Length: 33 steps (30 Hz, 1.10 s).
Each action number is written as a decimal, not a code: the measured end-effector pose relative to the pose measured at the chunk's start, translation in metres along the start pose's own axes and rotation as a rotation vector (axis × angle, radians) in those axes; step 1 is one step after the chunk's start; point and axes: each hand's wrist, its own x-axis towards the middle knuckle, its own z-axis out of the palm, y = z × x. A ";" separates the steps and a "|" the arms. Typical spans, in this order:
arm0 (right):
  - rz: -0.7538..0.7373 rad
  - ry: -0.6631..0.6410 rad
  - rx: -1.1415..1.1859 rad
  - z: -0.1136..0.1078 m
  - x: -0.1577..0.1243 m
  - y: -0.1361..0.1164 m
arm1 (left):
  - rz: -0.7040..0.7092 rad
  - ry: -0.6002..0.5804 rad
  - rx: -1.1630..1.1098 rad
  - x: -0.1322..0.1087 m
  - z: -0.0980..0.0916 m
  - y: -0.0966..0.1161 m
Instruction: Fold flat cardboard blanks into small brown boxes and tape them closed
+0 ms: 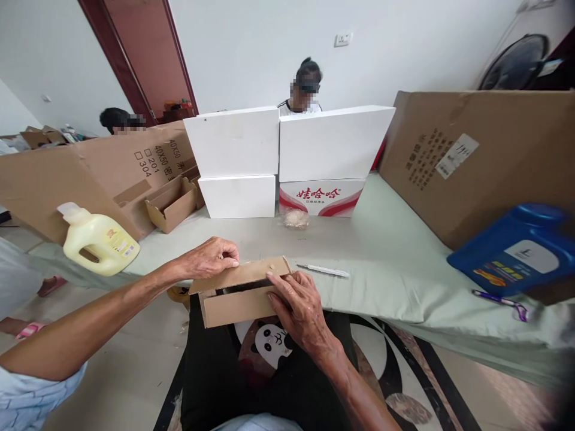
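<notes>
A small brown cardboard box [240, 306] with a narrow dark gap along its top lies at the table's front edge, over my lap. My right hand [302, 304] grips its right end, thumb on the front side and fingers over the top. At the box's back left, my left hand [214, 258] is closed with curled fingers against the flap [256, 270]; whatever it pinches, if anything, is hidden. Just behind the box, to the right, lies a thin white pen-like cutter [322, 270]. A crumpled clear plastic bundle [295, 219] sits farther back.
White boxes [238, 143] are stacked across the back, between large cartons [485, 155]. At left are a yellow detergent jug [101, 239] and an open small carton [173, 203]. A blue bottle [516, 251] and purple pen [498, 299] lie right. Two people [305, 90] sit beyond.
</notes>
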 end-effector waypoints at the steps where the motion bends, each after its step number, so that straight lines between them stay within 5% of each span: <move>1: -0.003 -0.005 -0.006 0.000 0.000 -0.001 | 0.011 0.013 0.025 -0.002 0.001 0.001; 12: 0.029 0.003 -0.003 0.001 0.003 0.000 | 0.145 -0.043 -0.007 -0.023 -0.003 -0.003; 19: 0.042 -0.001 -0.044 0.006 0.013 0.000 | 0.388 0.160 0.265 -0.031 0.013 0.007; 26: 0.089 -0.024 -0.074 0.009 0.015 0.003 | 0.394 0.244 0.210 -0.023 0.019 0.002; 33: 0.086 -0.014 -0.093 0.008 0.016 0.001 | 0.339 0.187 0.107 -0.020 0.016 0.007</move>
